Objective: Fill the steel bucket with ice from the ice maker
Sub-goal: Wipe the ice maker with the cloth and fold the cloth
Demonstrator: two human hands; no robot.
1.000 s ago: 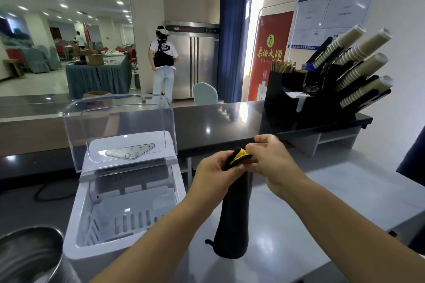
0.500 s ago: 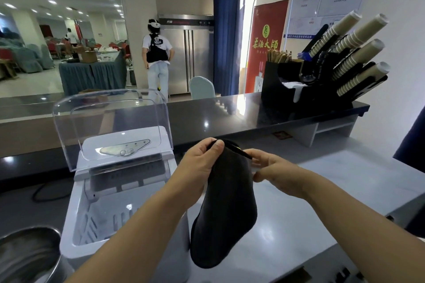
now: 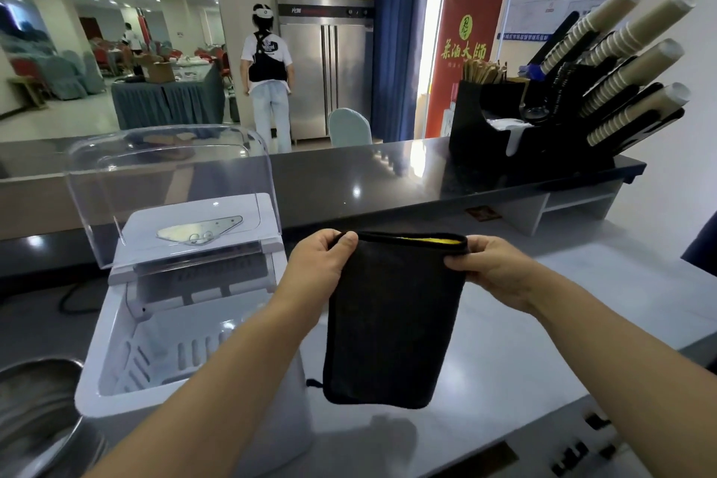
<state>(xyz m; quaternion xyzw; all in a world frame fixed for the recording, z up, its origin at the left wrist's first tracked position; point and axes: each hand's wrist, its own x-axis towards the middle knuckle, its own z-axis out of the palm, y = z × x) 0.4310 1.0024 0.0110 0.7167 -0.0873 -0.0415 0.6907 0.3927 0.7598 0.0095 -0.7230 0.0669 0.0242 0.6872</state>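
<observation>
My left hand (image 3: pixel 324 260) and right hand (image 3: pixel 489 268) pinch the top corners of a black cloth (image 3: pixel 392 322) mid-frame. The ice maker (image 3: pixel 186 322) stands open at left, the steel bucket (image 3: pixel 35 400) at lower left. I judge that no ice has been moved yet.

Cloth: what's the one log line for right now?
left hand: pinches cloth corner | right hand: pinches other corner | ice maker: lid up | bucket: untouched

left hand (image 3: pixel 322 264): raised, fingers (image 3: pixel 346 243) pinching black cloth (image 3: pixel 392 322) corner | right hand (image 3: pixel 489 268): raised, pinching opposite corner
</observation>
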